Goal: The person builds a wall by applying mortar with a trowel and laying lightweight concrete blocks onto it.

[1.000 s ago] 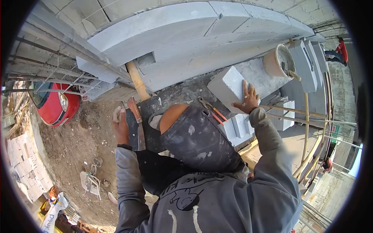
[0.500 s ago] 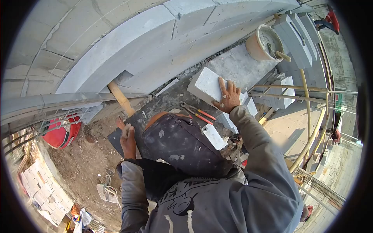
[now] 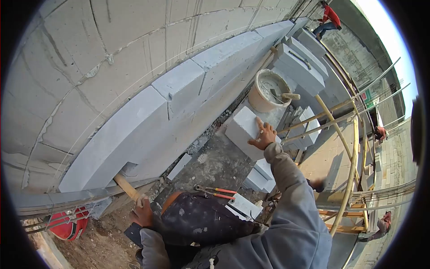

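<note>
My right hand (image 3: 264, 135) rests with spread fingers on the top edge of a white block (image 3: 245, 130), which stands on a grey, mortar-stained platform (image 3: 212, 161). At the lower left, my left hand (image 3: 142, 212) has its fingers curled at the near end of a wooden pole (image 3: 126, 186) that juts from under the wall blocks. Red-handled pliers (image 3: 215, 192) lie beside my knee, near a white tool (image 3: 244, 206). Behind the block sits a bucket (image 3: 268, 89) of grey mortar with a trowel (image 3: 286, 96) in it.
A curved block wall (image 3: 179, 83) runs along the left. Stacked blocks (image 3: 298, 67) stand beyond the bucket. Bamboo poles (image 3: 351, 179) cross at the right. A person in red (image 3: 329, 19) is at the far top; others are at the right. A red object (image 3: 69, 224) lies lower left.
The view has tilted and shifted toward the wall. My left hand has gone from beside my knee to the wooden pole's end. My right hand is still on the white block.
</note>
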{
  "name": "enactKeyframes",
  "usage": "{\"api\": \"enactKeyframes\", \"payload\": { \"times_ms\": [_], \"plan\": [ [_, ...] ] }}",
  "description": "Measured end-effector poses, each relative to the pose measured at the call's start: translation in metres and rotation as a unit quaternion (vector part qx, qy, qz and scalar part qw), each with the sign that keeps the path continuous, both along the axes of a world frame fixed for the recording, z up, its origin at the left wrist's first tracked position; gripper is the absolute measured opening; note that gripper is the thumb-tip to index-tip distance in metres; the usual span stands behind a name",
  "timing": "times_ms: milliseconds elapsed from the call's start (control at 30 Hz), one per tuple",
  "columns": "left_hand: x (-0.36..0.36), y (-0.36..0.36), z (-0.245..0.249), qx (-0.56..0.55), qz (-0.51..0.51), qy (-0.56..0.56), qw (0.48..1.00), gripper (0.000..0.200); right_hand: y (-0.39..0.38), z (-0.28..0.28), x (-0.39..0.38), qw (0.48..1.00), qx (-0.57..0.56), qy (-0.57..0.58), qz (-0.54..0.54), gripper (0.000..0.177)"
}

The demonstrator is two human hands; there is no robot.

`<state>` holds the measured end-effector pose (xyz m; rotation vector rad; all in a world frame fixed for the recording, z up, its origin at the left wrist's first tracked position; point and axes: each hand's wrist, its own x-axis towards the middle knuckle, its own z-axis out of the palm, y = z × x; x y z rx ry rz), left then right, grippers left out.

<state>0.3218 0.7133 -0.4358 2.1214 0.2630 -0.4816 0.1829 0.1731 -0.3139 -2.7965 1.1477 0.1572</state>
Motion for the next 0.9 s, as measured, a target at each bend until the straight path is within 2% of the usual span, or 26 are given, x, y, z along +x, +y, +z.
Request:
{"api": "enactKeyframes", "payload": {
  "times_ms": [33,67,100,167,200,300,367,400,467,533,567,600,633,667,700,733,767,833,900],
  "plan": [
    [-0.009,0.011,-0.014,0.066,-0.049,-0.028,0.996,0.033,-0.015,-0.003,-0.002,0.999,-0.018,-0.011,-0.045,0.114],
    [-0.014,0.019,-0.027,0.132,-0.098,-0.058,0.985,0.031,-0.028,-0.004,0.000,0.999,-0.020,-0.016,-0.044,0.114],
    [-0.020,0.025,-0.036,0.133,-0.097,-0.061,0.984,0.031,-0.038,-0.007,0.001,0.997,-0.019,-0.003,-0.078,0.115],
    [-0.042,0.025,-0.047,0.108,-0.019,-0.182,0.977,0.028,-0.052,-0.016,0.004,0.991,-0.003,0.031,-0.131,0.117],
    [-0.042,0.020,-0.035,0.110,-0.024,-0.177,0.978,0.028,-0.053,-0.018,0.002,0.990,-0.001,0.036,-0.134,0.117],
    [-0.044,0.015,-0.004,-0.025,-0.017,-0.153,0.988,0.028,-0.052,-0.019,0.003,0.989,-0.015,0.019,-0.149,0.112],
    [-0.041,-0.004,0.025,-0.115,-0.006,-0.135,0.984,0.029,-0.046,-0.023,0.005,0.987,-0.025,0.032,-0.156,0.101],
    [-0.035,-0.023,0.043,-0.161,0.001,-0.128,0.979,0.029,-0.039,-0.031,0.006,0.987,-0.027,0.032,-0.156,0.101],
    [-0.031,-0.035,0.069,-0.250,0.013,-0.110,0.962,0.029,-0.005,-0.054,0.003,0.988,-0.135,-0.043,-0.052,0.091],
    [-0.015,-0.031,0.007,-0.132,-0.016,0.003,0.991,0.031,0.064,-0.065,0.002,0.990,-0.077,-0.071,0.099,0.081],
    [-0.015,-0.030,-0.027,-0.196,0.005,0.011,0.981,0.031,0.096,-0.094,-0.010,0.982,0.007,-0.077,0.171,0.077],
    [-0.020,-0.023,-0.035,-0.254,0.030,0.019,0.967,0.031,0.135,-0.109,-0.021,0.969,0.136,-0.040,0.201,0.072],
    [-0.031,-0.014,-0.022,-0.245,0.044,0.015,0.968,0.031,0.171,-0.123,-0.031,0.951,0.222,0.042,0.210,0.065],
    [-0.025,-0.029,-0.002,-0.213,0.023,-0.011,0.977,0.031,0.188,-0.167,-0.055,0.923,0.244,0.079,0.285,0.060],
    [-0.015,-0.038,0.008,-0.179,0.006,-0.038,0.983,0.031,0.208,-0.180,-0.056,0.917,0.274,0.164,0.240,0.066],
    [-0.020,-0.027,-0.011,-0.162,0.017,-0.031,0.986,0.029,0.211,-0.187,-0.060,0.925,0.230,0.143,0.267,0.059],
    [-0.024,-0.019,-0.009,-0.198,0.029,-0.008,0.980,0.029,0.201,-0.184,-0.050,0.926,0.223,0.134,0.273,0.059],
    [-0.035,-0.015,0.016,-0.233,0.026,0.030,0.972,0.029,0.191,-0.168,-0.056,0.903,0.279,0.172,0.279,0.051],
    [-0.043,-0.024,0.047,-0.236,0.055,-0.007,0.970,0.030,0.185,-0.165,-0.056,0.905,0.278,0.174,0.270,0.048]
  ]
}}
